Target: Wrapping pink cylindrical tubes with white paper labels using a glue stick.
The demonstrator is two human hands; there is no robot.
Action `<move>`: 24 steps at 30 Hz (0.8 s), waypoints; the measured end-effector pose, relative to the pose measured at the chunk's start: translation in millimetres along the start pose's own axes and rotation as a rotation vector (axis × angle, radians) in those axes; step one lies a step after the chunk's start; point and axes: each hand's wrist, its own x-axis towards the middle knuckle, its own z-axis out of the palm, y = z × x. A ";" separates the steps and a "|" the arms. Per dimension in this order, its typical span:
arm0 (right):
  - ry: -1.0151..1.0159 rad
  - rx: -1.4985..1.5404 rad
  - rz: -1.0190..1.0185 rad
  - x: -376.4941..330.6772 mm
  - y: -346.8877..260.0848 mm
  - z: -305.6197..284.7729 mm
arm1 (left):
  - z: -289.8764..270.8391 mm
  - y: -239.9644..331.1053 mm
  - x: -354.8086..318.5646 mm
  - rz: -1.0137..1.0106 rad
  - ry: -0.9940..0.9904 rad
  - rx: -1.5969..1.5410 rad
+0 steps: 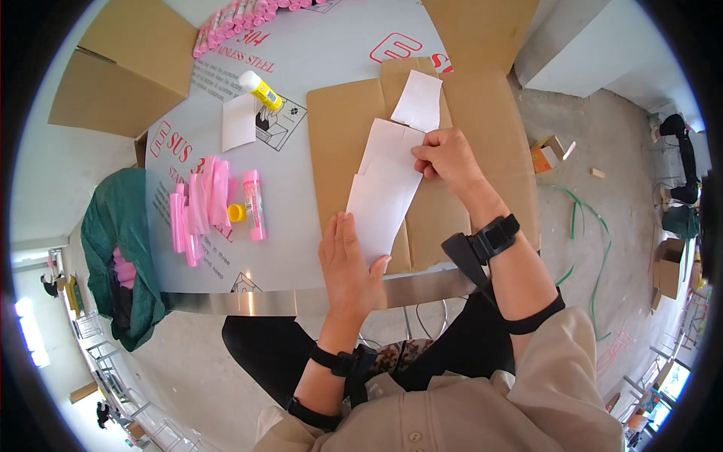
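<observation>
A long white paper strip [382, 188], seemingly of overlapping pieces, lies slanted on a flattened brown cardboard piece [339, 120]. My left hand [351, 260] rests on its near end, fingers stretched out and thumb apart. At the far right edge of the strip, my right hand [448, 158] is closed in a pinch on the paper. A separate white paper piece with a ragged lower edge [419, 98] lies just beyond, on the cardboard. To the left stands a pink glue stick [254, 207], lying on the table beside a yellow cap [236, 213].
Several pink tubes and wrappers [199, 207] lie at the left. A yellow glue stick with a white cap [260, 90] and a folded white paper [239, 124] are farther back. More pink tubes [241, 16] are piled at the far edge. A green sack [120, 248] hangs at the left.
</observation>
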 end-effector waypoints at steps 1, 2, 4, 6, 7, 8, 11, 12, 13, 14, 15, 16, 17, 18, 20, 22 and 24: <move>0.005 -0.012 0.000 0.0 -0.4 -0.1 | 0.6 1.3 0.9 -0.003 -0.003 -0.001; 0.004 -0.013 0.004 -0.4 -0.4 -0.1 | 0.7 2.9 1.7 -0.004 -0.013 -0.001; 0.011 -0.014 0.001 -0.1 -0.8 -0.6 | 1.2 3.1 2.4 -0.008 -0.022 -0.001; 0.009 -0.021 -0.014 1.4 0.9 0.0 | 1.5 2.0 2.3 0.006 -0.021 0.007; 0.008 -0.026 -0.031 2.2 2.0 0.4 | 1.6 1.5 2.2 0.005 -0.021 0.007; 0.008 -0.027 -0.031 3.0 3.3 0.7 | 1.6 1.0 2.2 0.005 -0.029 0.013; 0.025 -0.050 -0.081 4.5 8.1 1.9 | 2.7 0.4 1.4 0.001 -0.035 0.013; 0.048 -0.055 -0.094 4.1 9.4 2.9 | 2.7 0.5 1.2 -0.004 -0.033 0.010; 0.071 -0.061 -0.107 3.4 10.1 3.5 | 3.1 1.0 0.9 -0.005 -0.031 0.010; 0.070 -0.062 -0.107 3.0 10.0 3.7 | 3.7 1.7 0.7 -0.016 -0.034 0.018; 0.089 -0.075 -0.102 2.3 9.7 3.9 | 4.0 2.1 0.3 -0.029 -0.038 0.026; 0.108 -0.088 -0.096 1.1 9.3 3.8 | 4.2 2.2 -0.1 -0.030 -0.037 0.026; 0.108 -0.089 -0.095 -2.0 8.3 2.3 | 4.4 2.3 -0.5 -0.019 -0.033 0.035; 0.111 -0.209 -0.091 -6.5 6.5 0.4 | 4.1 2.1 -0.7 -0.010 -0.028 0.046; 0.112 -0.329 -0.088 -14.9 9.1 -0.1 | 3.0 1.9 -1.0 -0.016 -0.032 0.055; 0.075 -0.311 -0.163 -24.3 14.5 0.6 | 3.3 1.2 -1.6 -0.020 -0.038 0.062; 0.093 -0.313 -0.191 -28.2 18.5 3.9 | 4.8 0.0 -2.7 -0.013 -0.025 0.050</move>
